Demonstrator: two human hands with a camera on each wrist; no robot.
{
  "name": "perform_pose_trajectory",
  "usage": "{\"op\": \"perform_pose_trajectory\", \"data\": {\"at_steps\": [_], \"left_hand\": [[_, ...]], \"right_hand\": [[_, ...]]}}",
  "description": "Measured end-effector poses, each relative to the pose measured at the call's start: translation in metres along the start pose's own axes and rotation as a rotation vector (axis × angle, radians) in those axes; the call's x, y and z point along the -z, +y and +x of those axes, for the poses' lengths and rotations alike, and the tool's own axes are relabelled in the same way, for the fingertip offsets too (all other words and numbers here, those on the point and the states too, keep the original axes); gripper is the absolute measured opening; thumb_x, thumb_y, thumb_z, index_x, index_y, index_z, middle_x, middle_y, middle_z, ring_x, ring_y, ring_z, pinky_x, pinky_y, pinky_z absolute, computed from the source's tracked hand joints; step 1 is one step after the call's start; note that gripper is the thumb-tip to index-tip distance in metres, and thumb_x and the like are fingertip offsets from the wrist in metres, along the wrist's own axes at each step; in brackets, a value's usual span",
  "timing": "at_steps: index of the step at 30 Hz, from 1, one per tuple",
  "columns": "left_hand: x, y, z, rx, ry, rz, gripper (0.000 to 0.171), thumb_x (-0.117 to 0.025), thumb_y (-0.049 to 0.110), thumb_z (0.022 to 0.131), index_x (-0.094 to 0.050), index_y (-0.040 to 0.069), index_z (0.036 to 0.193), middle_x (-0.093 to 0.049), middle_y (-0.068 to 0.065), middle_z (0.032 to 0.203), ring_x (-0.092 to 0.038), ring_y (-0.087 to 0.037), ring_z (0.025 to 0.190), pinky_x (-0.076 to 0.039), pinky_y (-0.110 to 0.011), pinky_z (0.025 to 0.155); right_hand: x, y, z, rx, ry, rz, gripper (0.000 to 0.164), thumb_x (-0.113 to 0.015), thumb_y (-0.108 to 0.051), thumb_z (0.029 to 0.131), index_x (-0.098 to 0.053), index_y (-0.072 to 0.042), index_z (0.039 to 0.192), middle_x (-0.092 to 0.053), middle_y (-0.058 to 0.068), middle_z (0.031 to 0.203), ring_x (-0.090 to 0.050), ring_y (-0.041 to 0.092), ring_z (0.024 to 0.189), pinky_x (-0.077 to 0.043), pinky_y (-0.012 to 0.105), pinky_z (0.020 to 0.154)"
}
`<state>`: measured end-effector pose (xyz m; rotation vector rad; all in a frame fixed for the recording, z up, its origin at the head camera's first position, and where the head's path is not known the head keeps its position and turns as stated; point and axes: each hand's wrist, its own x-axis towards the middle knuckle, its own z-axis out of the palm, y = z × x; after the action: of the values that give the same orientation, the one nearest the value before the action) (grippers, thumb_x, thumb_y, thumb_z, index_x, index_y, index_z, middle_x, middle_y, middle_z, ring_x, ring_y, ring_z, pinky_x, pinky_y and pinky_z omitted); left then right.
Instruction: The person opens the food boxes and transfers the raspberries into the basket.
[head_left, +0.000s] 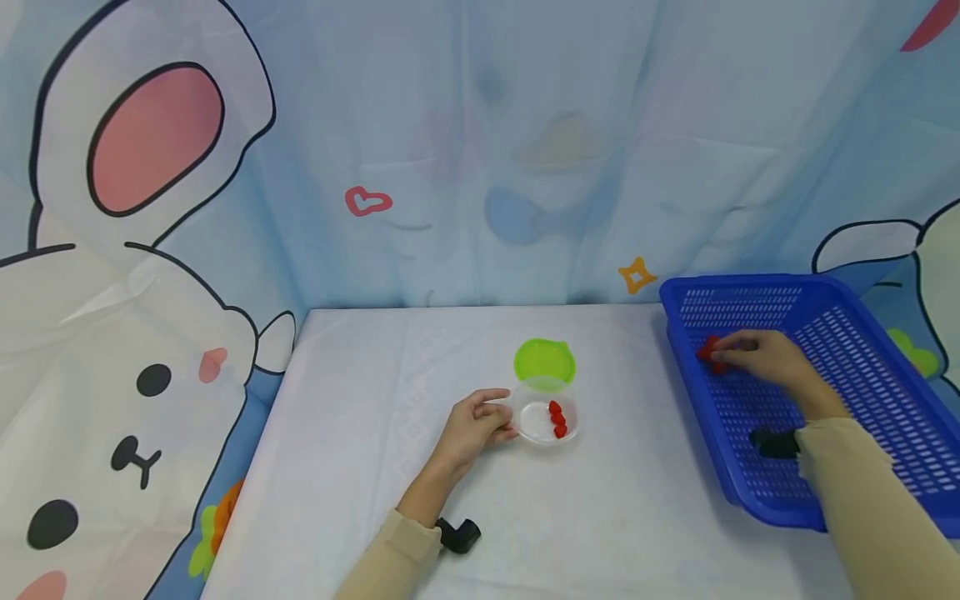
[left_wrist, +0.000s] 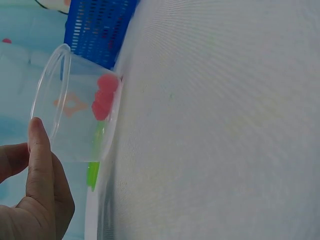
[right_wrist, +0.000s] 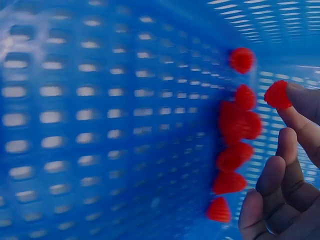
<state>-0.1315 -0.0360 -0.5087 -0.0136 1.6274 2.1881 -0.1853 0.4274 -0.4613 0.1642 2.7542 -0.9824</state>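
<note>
A clear plastic cup [head_left: 534, 423] stands on the table, several red raspberries [head_left: 557, 419] lying at its bottom. My left hand [head_left: 476, 429] pinches the cup's rim from the left; the left wrist view shows a finger and thumb [left_wrist: 15, 160] at that rim. On the right, my right hand [head_left: 765, 358] reaches into a blue basket [head_left: 701, 442]. Thumb and index finger pinch one raspberry [right_wrist: 277, 95], held up off the others. Several more raspberries [right_wrist: 235, 122] rest in a row on the basket floor beside that hand.
A lime green round piece [head_left: 545, 358], perhaps a lid or dish, lies just behind the cup. The white tabletop [head_left: 360, 400] ends at a blue printed curtain [head_left: 465, 125] at the back. High slotted walls surround the right hand inside the basket.
</note>
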Motion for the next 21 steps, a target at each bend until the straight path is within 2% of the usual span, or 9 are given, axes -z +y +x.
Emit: {"op": "perform_pose_trajectory", "data": {"at_steps": [5, 13, 21], "left_hand": [[0.0001, -0.0006, 0.0002, -0.011, -0.006, 0.011, 0.042, -0.062, -0.003, 0.097, -0.052, -0.007, 0.137, -0.063, -0.017, 0.101, -0.064, -0.018, 0.083, -0.061, -0.035, 0.082], [-0.0007, -0.0012, -0.0001, -0.002, 0.001, 0.022, 0.041, -0.062, -0.002, 0.097, -0.053, -0.006, 0.137, -0.062, -0.024, 0.106, -0.065, -0.018, 0.082, -0.061, -0.035, 0.081], [-0.0018, -0.0009, -0.0006, -0.008, 0.005, 0.024, 0.040, -0.063, -0.002, 0.097, -0.054, -0.005, 0.136, -0.062, -0.022, 0.104, -0.065, -0.018, 0.081, -0.062, -0.035, 0.080]], "right_hand": [[-0.0047, 0.0067, 0.0025, 0.008, -0.028, -0.039, 0.046, -0.063, -0.032, 0.100, -0.064, 0.009, 0.119, -0.053, 0.039, 0.122, -0.048, 0.053, 0.110, -0.040, 0.073, 0.089], [-0.0089, 0.0077, 0.0035, 0.016, -0.012, -0.067, 0.041, -0.068, -0.029, 0.097, -0.065, 0.009, 0.113, -0.058, 0.037, 0.115, -0.051, 0.051, 0.104, -0.042, 0.071, 0.086], [-0.0087, 0.0054, 0.0025, 0.023, -0.001, -0.051, 0.039, -0.065, -0.024, 0.099, -0.064, 0.012, 0.114, -0.060, 0.036, 0.113, -0.053, 0.050, 0.103, -0.046, 0.067, 0.085]]}}
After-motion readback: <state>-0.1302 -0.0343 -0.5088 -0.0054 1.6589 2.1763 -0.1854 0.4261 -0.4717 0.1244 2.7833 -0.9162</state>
